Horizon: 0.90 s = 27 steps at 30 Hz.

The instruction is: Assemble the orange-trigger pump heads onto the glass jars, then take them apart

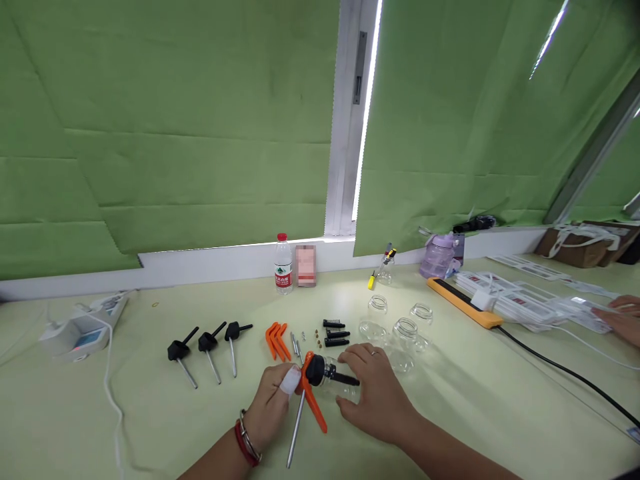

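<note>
My left hand (270, 408), its thumb wrapped in white, is closed on the top of an orange lever (316, 408) fixed to a black pump head (315, 369). A thin metal tube (296, 430) sticks out from the head toward me. My right hand (376, 393) is closed around a clear bottle (345, 390) lying on its side. The head sits at the bottle's mouth, its black stem (345, 379) reaching along the bottle. Whether the cap is fully seated I cannot tell. Just beyond lie loose orange levers (278, 341), black spring pieces (336, 333) and small brass-coloured parts (317, 339).
At left lie three black heads with metal tubes (210, 353), beside a white power strip (90, 327). Several clear bottles (405, 330) stand right of centre. A water bottle (283, 267) stands at the back; an orange power strip (465, 303) and another person's hand (623, 320) are at right.
</note>
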Available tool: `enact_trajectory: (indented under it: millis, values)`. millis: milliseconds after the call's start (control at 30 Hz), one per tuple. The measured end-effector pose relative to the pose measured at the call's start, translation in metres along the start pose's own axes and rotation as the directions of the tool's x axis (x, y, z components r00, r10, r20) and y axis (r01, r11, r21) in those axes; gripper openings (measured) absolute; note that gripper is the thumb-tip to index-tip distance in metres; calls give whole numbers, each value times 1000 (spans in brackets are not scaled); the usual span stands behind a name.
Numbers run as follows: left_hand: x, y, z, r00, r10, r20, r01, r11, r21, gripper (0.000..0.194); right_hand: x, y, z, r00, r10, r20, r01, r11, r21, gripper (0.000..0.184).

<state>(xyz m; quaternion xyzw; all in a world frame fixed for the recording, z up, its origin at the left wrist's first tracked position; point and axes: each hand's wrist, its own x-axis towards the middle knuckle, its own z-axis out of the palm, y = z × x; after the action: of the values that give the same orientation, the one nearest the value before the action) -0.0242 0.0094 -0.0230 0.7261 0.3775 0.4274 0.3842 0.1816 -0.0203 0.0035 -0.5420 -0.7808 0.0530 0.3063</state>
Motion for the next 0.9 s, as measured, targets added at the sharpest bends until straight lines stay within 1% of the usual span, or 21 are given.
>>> enact_trajectory:
  millis: [67,100,133,167,200,233,267,300,333,400,433,500,567,633,733,800,900]
  values:
    - [1,-5,-3,996,61,-68,-56,995,77,27,1,2,1,995,45,93,-50,997,55,38]
    - [1,-8,-5,992,107,-72,-99,988,115,30,3,3,1,990,57,126,-66,995,70,36]
    - [1,-10,-6,985,165,-49,-156,976,152,41,4,4,2,987,63,148,-75,994,76,35]
    - [1,-12,-7,976,218,3,-214,958,190,52,5,5,3,985,62,158,-75,994,77,33]
    - [1,-12,-7,962,264,72,-274,935,224,59,7,5,3,986,54,158,-66,995,73,33]
    - [0,-12,-7,945,295,140,-322,913,249,63,9,6,4,987,38,154,-49,997,66,33]
    - [0,-11,-7,931,310,193,-354,897,265,62,10,6,4,989,16,150,-24,998,52,33]
    - [1,-10,-7,923,315,222,-369,889,273,58,12,6,5,989,-11,146,7,1000,31,34]
    - [1,-10,-6,924,309,225,-365,889,276,52,13,5,6,989,-42,145,42,999,0,34]
    - [3,-9,-7,940,281,193,-326,905,273,41,16,5,8,985,-103,136,116,989,-94,34]
    - [4,-9,-8,954,250,163,-287,919,270,37,16,5,9,983,-131,125,150,977,-153,33]
    - [6,-10,-10,984,160,83,-176,951,256,30,17,6,11,979,-182,97,201,943,-264,31]
    - [8,-12,-13,999,51,5,-51,975,214,24,14,8,11,976,-202,75,216,923,-318,32]
    - [9,-13,-14,997,-60,-48,66,988,136,23,9,12,9,982,-181,61,191,935,-300,32]
    - [11,-15,-15,970,-210,-126,211,977,-5,26,-4,24,2,994,-106,18,107,968,-228,36]
    - [12,-15,-15,947,-264,-182,256,964,-70,26,-14,36,-3,999,-44,-21,40,982,-184,39]
    - [14,-15,-15,928,-286,-239,266,957,-113,25,-28,56,-7,994,78,-71,-84,992,-89,41]
